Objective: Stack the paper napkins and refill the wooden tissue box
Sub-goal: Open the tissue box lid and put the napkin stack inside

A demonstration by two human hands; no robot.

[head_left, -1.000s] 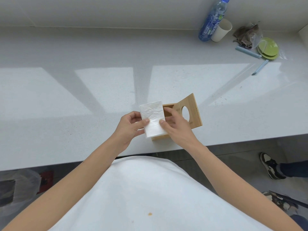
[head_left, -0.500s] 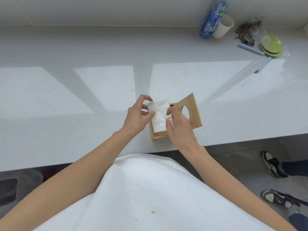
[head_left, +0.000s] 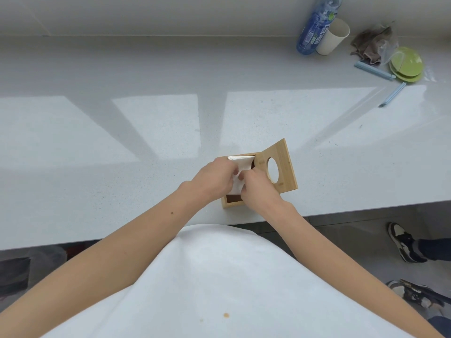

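A wooden tissue box stands near the front edge of the white counter. Its lid, with a round hole, is swung open and leans to the right. A white stack of paper napkins lies partly inside the box, its far end near the back wall. My left hand grips the stack's left side from above. My right hand presses on its right side, fingers curled. Both hands cover most of the napkins and the box opening.
At the back right stand a blue water bottle and a white paper cup, with a crumpled brown cloth, green plates and two light-blue sticks. Another person's shoes are on the floor to the right.
The napkin stack has gone from held above the box down into it. Both hands lowered and closed in over the opening. The lid has not moved.
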